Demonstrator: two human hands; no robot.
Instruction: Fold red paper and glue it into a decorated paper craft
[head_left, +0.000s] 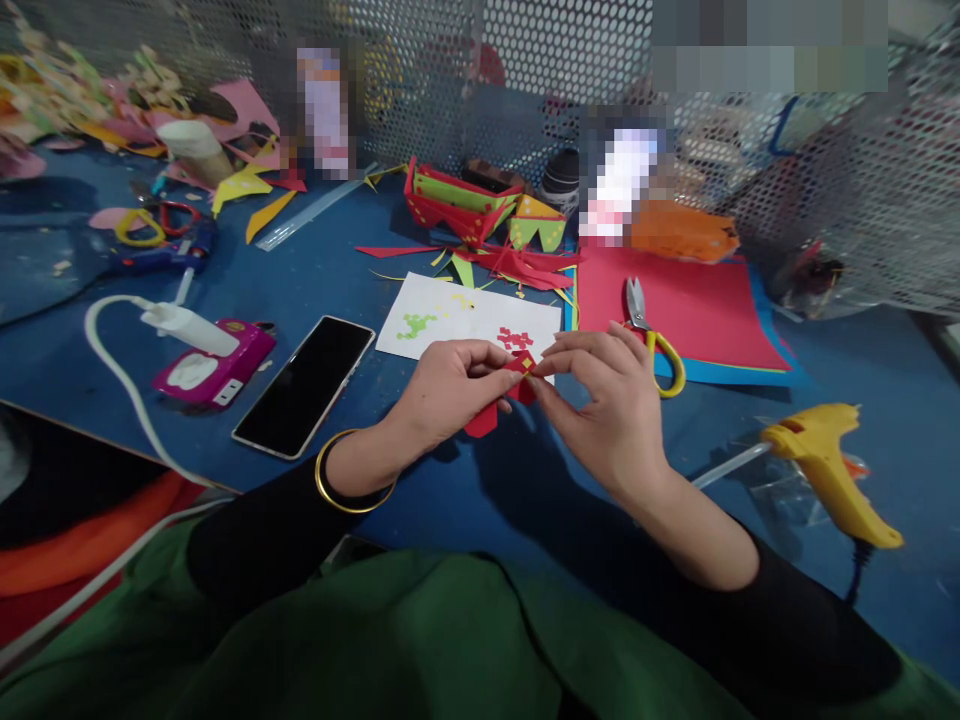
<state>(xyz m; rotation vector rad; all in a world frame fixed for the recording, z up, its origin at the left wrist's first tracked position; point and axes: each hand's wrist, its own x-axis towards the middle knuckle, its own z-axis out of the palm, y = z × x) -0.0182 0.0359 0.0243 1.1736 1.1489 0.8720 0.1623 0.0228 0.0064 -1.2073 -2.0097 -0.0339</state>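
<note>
while the red paper sits between them, the left hand and right hand pinch its edges.

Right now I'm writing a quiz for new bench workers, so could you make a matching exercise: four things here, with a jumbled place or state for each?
1. Red paper piece
2. Smartphone
3. Yellow-handled scissors
4. Yellow glue gun

A. Blades over the red sheet
B. Trailing a black cord
C. At the fingertips of the left hand and right hand
D. Dark screen, beside the magenta socket block

Pairs: 1-C, 2-D, 3-A, 4-B.
</note>
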